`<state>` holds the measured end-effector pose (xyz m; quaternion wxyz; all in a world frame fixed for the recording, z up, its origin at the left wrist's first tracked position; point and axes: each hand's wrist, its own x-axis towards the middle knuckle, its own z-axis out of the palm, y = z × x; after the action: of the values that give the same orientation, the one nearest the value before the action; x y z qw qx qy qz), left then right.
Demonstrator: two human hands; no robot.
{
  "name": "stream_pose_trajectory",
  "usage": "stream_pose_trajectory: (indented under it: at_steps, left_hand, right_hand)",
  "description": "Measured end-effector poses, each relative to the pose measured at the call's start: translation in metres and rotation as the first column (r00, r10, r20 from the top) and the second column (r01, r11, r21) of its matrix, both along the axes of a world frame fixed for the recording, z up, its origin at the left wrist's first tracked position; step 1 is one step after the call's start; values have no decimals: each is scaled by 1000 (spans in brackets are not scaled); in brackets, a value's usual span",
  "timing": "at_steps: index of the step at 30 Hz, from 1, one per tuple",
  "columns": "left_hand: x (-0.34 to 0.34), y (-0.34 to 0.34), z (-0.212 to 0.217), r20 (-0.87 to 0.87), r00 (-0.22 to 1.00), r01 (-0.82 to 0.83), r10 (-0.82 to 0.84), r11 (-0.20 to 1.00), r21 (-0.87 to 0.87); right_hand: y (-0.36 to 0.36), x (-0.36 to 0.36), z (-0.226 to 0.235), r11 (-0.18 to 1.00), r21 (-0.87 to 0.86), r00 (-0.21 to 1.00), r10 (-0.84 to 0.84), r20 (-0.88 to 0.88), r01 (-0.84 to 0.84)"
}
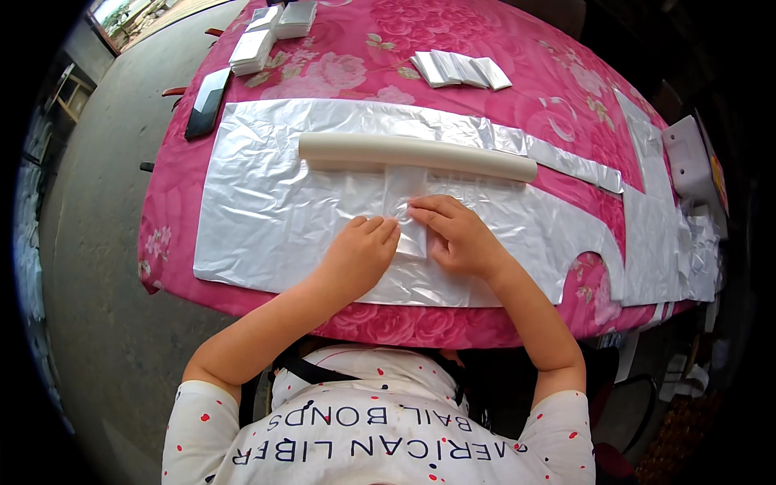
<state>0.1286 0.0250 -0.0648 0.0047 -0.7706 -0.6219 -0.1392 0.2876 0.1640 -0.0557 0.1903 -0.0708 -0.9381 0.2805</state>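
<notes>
A large white plastic carrier bag (267,210) lies flat and crinkled in front of me, its cut-out handles toward the right. On it, between my hands, is a narrow translucent plastic strip (413,242), its upper end reaching the pale tube. My left hand (361,252) is closed at the strip's left edge, its fingertips pressed together on it. At the right edge, my right hand (459,237) pinches the strip with bent fingers. The long cream-coloured tube (416,153) rests across the bag just beyond my hands.
A pink floral cloth (339,77) covers the table. Stacks of folded white plastic packets (253,50) stand at the far left, beside a dark phone (208,103). Several more packets (461,69) fan out at the back. More bags (651,242) and a white box (691,166) occupy the right end.
</notes>
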Motion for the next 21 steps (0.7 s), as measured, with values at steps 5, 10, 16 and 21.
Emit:
stream_pose_trajectory:
  at_steps: [5, 10, 16, 21]
  left_hand:
    - [-4, -20, 8, 143, 967, 194, -211, 973, 125]
    - [-2, -43, 5, 240, 950, 189, -199, 980, 64]
    - [2, -31, 13, 486, 853, -79, 189, 968, -237]
    - [-5, -7, 5, 683, 568, -271, 459, 888, -372]
  right_hand:
    - [-15, 5, -1, 1000, -1, 999, 21, -44, -22]
    - [-41, 18, -8, 998, -18, 995, 55, -83, -57]
    - [-43, 13, -3, 874, -379, 952, -287, 107, 306]
    - [-30, -7, 9, 639, -545, 834, -337, 437, 543]
